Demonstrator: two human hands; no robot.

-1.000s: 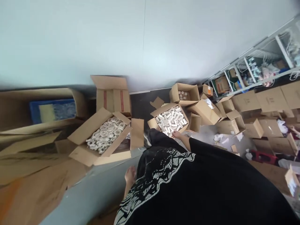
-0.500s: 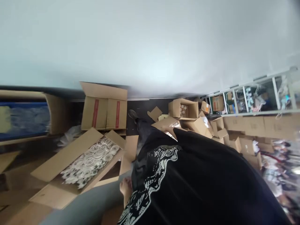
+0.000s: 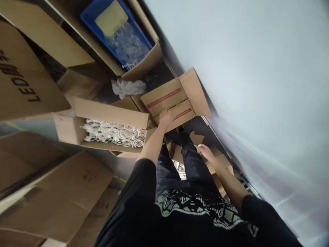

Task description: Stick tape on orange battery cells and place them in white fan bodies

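Observation:
My left hand (image 3: 166, 118) reaches forward and rests against the lower edge of an open cardboard box with red tape stripes (image 3: 169, 97), its fingers curled on the cardboard. My right hand (image 3: 208, 155) hovers lower right with its fingers loosely stretched over the flap of a small box (image 3: 221, 164) near my legs. Between my legs shows a box of white block-shaped parts (image 3: 180, 168). To the left of my left arm stands an open box full of white rings (image 3: 115, 132).
A blue tray with clear plastic pieces (image 3: 120, 34) sits in a carton at the top. A crumpled plastic bag (image 3: 127, 87) lies beside it. Flattened and lettered cartons (image 3: 23, 75) crowd the left side, and a pale wall (image 3: 257, 68) fills the right.
The view has swung round sharply. My left arm has come up from my side to the red-taped box, and my right hand has left the box of white blocks.

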